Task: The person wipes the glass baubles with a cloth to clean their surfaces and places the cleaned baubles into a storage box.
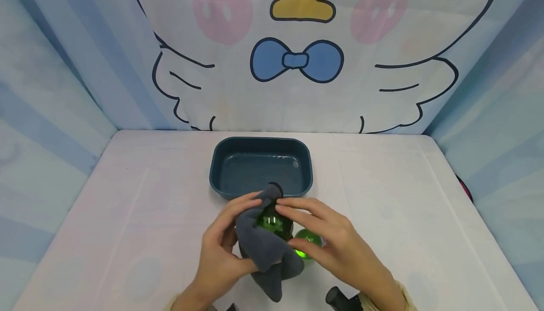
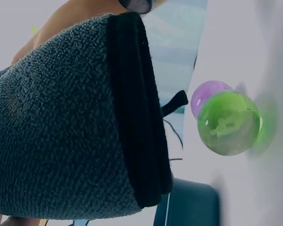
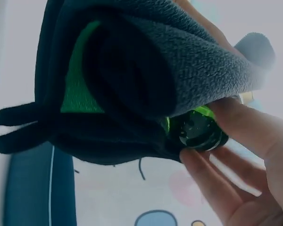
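Observation:
My left hand (image 1: 218, 254) grips a dark grey towel (image 1: 265, 249) with black edging, draped round a clear green ball (image 1: 272, 223). A black hanging loop of the towel shows in the right wrist view. On the ball's other side, my right hand (image 1: 335, 235) pinches it between thumb and fingers; its lower side (image 3: 203, 132) peeks out under the cloth. A second clear green ball (image 1: 307, 236) rests on the table just beneath the right hand, partly covered by its thumb. Close to that one, a purple ball (image 2: 206, 93) shows in the left wrist view.
A dark teal rectangular tub (image 1: 261, 152) stands just beyond the hands on the white-covered table (image 1: 140, 216). Printed cloth (image 1: 297, 98) hangs behind, and blue curtains (image 1: 46, 112) close off both sides. A black device (image 1: 340, 298) sits at the right wrist.

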The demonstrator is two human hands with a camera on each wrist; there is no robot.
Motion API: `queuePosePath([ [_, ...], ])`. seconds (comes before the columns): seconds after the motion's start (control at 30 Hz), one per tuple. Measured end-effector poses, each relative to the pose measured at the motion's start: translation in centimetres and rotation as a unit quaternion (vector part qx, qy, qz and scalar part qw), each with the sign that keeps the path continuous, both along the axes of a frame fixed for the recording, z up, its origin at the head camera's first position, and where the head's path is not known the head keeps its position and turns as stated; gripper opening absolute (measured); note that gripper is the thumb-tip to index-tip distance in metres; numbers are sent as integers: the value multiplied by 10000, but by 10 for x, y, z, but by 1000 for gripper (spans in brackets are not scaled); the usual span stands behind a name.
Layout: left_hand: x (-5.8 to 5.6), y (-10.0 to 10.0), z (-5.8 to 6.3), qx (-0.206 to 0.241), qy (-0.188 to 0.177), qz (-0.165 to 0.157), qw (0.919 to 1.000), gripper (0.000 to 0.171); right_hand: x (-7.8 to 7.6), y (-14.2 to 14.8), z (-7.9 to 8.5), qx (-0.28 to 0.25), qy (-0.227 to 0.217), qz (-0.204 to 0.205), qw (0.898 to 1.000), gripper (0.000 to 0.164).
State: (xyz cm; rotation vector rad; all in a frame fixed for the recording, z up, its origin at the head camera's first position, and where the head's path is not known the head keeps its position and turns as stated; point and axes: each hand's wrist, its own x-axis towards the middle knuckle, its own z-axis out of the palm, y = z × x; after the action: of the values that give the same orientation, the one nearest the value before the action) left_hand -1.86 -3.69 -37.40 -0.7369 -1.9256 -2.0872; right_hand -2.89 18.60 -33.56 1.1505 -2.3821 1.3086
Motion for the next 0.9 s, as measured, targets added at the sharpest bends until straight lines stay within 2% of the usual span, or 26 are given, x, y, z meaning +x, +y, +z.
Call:
queuePosePath([
  [0.13, 0, 1, -1, -29, 179, 0, 9998, 76, 3, -2, 0, -302, -727, -247, 9966, 58],
  [0.23, -1, 1, -1, 12, 386, 28, 9992, 75, 4, -3, 0, -335, -884, -331, 9950, 59],
  [0.4, -3, 0, -2, 108, 608, 111, 9980, 74, 4, -1, 2, -78, -628, -420, 9971, 60],
  [0.53, -2, -1, 0, 80, 608, 228, 9979, 73, 4, 0, 7, -393, -405, -288, 9980, 59],
  [0.63, -1, -2, 1, 63, 521, 289, 9982, 73, 3, 1, 8, -488, -17, -86, 9988, 53],
  [0.73, 0, -3, 1, 98, 424, 253, 9987, 73, 1, 0, 6, -226, 429, 110, 9988, 47],
  [0.83, 1, -3, 0, 138, 380, 185, 9990, 72, 1, -1, 2, -54, 406, 161, 9990, 43],
  [0.9, 2, -3, -1, 99, 285, 179, 9994, 72, 2, -2, 0, 33, 232, 15, 9997, 43],
])
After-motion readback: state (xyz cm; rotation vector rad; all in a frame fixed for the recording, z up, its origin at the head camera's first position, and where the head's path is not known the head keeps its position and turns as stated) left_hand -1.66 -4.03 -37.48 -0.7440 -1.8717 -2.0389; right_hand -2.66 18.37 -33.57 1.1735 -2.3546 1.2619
